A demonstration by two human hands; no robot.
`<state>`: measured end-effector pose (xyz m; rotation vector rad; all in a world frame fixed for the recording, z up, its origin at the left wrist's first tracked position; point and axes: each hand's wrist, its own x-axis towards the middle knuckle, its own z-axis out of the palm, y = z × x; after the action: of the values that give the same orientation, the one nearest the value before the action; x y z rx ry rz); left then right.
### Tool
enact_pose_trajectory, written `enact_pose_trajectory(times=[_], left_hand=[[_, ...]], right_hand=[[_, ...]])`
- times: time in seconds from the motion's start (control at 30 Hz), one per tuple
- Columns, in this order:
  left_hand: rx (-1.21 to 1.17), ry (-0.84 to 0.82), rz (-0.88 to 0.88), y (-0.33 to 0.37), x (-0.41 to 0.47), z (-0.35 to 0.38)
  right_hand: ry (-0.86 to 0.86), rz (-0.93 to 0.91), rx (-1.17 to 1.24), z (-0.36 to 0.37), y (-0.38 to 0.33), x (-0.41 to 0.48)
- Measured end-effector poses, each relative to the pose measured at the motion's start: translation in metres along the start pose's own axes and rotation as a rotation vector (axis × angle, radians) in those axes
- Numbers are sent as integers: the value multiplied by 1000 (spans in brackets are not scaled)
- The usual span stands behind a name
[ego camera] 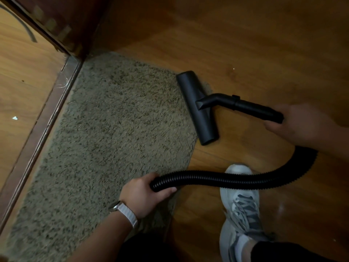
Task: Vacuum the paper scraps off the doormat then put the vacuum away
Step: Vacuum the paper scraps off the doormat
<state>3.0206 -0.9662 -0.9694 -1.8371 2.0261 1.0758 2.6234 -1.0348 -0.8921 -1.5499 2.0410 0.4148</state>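
Note:
A shaggy grey-brown doormat [105, 133] lies along the door threshold. The black floor nozzle [198, 108] of the vacuum rests at the mat's right edge, mostly on the wooden floor. My right hand [300, 123] grips the black wand [251, 106] behind the nozzle. The ribbed black hose [236, 179] curves from under my right hand round to my left hand [145, 195], which grips its end over the mat's near right part. No paper scraps show on the mat.
A metal threshold strip [47, 118] and a dark door edge [56, 25] border the mat on the left. One white scrap [14, 118] lies on the floor beyond the threshold. My grey sneaker [243, 210] stands on the wooden floor [264, 53] to the right.

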Motion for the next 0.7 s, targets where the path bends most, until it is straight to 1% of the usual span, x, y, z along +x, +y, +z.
enact_pose_trajectory(times=[0.17, 0.33, 0.5, 0.7], left_hand=[[-29, 20, -16, -3, 2, -1], [-50, 43, -5, -8, 4, -3], [-46, 39, 4, -10, 3, -3], [-14, 52, 16, -12, 3, 6]], right_hand=[[83, 32, 97, -7, 0, 9], [87, 10, 61, -12, -11, 14], [-5, -21, 77, -3, -13, 9], [-72, 30, 141, 5, -7, -6]])
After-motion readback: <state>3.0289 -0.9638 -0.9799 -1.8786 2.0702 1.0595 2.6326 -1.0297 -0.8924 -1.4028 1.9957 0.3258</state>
